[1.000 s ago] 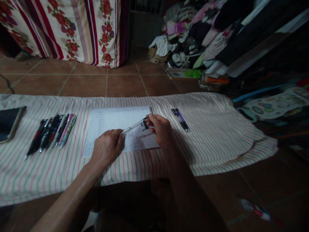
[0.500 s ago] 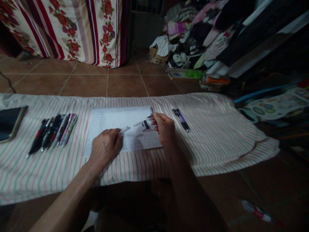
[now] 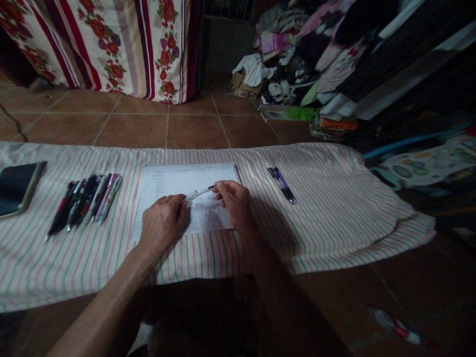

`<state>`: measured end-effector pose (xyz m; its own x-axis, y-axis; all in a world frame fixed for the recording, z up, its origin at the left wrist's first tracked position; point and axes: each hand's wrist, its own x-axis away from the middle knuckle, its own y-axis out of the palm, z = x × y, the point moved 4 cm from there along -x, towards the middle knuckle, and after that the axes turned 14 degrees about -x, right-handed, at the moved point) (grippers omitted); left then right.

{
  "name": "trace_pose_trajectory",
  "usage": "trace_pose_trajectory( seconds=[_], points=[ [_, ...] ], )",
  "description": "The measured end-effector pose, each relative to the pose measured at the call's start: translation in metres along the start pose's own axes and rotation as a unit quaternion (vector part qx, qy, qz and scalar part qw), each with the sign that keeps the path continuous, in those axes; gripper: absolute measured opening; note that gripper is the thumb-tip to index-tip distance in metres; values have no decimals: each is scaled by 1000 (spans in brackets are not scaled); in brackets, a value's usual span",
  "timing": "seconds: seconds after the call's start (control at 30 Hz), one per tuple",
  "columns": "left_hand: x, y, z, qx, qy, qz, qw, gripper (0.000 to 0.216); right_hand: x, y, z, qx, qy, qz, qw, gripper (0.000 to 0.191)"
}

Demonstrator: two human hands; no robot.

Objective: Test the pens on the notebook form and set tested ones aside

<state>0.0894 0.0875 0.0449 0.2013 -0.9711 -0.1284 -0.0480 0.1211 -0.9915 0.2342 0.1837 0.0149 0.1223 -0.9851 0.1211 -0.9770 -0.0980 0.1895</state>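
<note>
My left hand [image 3: 163, 218] rests over the left part of a spiral notebook [image 3: 182, 177], its fingers closed on a clear pen barrel [image 3: 191, 195] that points up and right. In my right hand [image 3: 235, 202], thumb and fingers pinch a thin pen refill [image 3: 206, 190] with a dark end. The refill's free end meets the barrel's open end; whether it has gone inside is too small to tell. Printed or written sheets show under both hands. The small black pen parts on the page are hidden behind my right hand.
Several pens [image 3: 84, 201] lie side by side to the left, with a dark tablet-like device [image 3: 18, 186] beyond them. Two pens [image 3: 281, 185] lie right of the notebook. A striped cloth [image 3: 334, 198] covers the low surface. Clothes [image 3: 297, 54] are heaped on the tiled floor.
My right hand has moved left with the refill, bringing it to the barrel's end. It now covers the small black parts seen before. My left hand has stayed nearly still.
</note>
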Motion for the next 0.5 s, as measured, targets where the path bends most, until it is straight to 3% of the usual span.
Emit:
trace_pose_trajectory(
  seconds=[0.5],
  points=[
    [-1, 2, 2, 4, -7, -20, 1000, 29, 4, 1, 8, 141, 29, -60, 988, 15]
  ],
)
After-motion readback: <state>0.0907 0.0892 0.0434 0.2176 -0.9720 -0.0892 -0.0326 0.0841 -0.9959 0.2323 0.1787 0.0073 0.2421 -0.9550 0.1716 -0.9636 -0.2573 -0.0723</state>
